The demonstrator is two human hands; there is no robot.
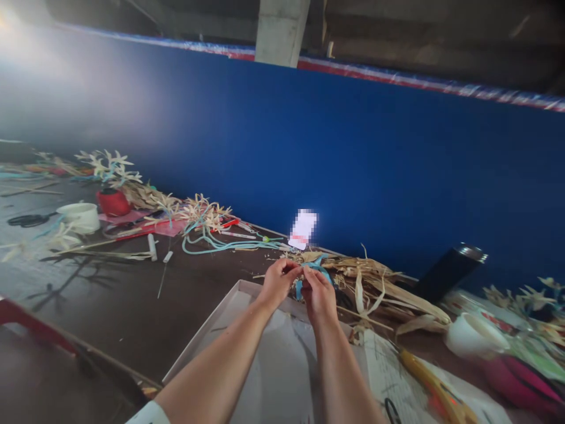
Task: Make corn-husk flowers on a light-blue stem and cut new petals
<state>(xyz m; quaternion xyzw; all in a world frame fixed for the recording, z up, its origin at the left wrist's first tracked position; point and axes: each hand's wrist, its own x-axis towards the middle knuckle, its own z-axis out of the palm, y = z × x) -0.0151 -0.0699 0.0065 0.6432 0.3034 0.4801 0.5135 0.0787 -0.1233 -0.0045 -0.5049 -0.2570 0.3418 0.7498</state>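
We are pinching a thin blue strip (320, 268) with both left hand (278, 281) and right hand (318, 291), fingertips pressed together on it, over the far rim of a flat white tray (229, 311). Dry curled husks (379, 282) are lying just behind. The white card (303, 228) is showing print too blurred to read.

White glare blooms far up-left of the left hand (277, 284) and right hand (318, 296), washing the wall (397, 165) to haze; right of the grip the wall is deep, even blue. The pinched ribbon (314, 266) is fairly sharp. The table (132, 318) left of the grip shows sheen and thin shadows, and the cup (474, 337) far right smears at the bent edge.
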